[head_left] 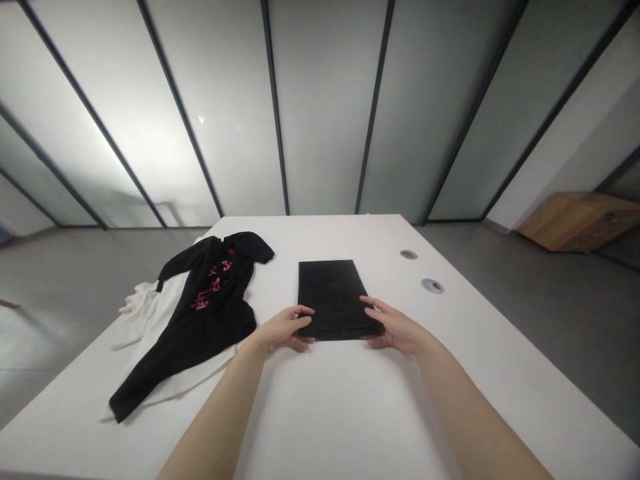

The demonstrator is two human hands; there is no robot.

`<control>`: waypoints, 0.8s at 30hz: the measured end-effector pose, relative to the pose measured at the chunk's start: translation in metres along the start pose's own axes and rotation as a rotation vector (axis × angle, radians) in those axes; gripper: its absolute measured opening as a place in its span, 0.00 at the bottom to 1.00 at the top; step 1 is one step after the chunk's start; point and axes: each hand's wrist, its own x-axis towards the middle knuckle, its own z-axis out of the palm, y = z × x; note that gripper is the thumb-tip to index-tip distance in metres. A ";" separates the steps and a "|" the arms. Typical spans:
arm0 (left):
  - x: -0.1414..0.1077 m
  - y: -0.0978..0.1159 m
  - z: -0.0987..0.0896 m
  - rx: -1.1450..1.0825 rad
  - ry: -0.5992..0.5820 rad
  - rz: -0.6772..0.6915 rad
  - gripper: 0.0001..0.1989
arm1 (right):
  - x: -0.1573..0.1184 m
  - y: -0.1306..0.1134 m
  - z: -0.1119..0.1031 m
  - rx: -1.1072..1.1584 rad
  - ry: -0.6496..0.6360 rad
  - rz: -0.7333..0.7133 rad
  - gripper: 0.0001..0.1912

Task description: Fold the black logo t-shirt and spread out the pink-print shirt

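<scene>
A neatly folded black garment (333, 293) lies as a flat rectangle on the white table. Its kind cannot be made out in this fold. My left hand (286, 328) grips the near left corner, thumb and forefinger on top and the other fingers low at the edge. At the near right corner, my right hand (393, 325) holds it the same way, fingers partly hidden beneath. Several folded layers show along the near edge, between the two hands.
To the left, a black T-shirt with pink print (215, 293) lies loosely over white clothing (143, 310). Two round cable grommets (433, 286) sit in the white table (345, 413) at right. Beyond are frosted glass panels (325, 107) and a wooden cabinet (575, 220).
</scene>
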 end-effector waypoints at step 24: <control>0.009 -0.012 0.014 0.149 -0.037 0.066 0.26 | -0.005 -0.013 -0.047 -1.458 0.819 -0.294 0.21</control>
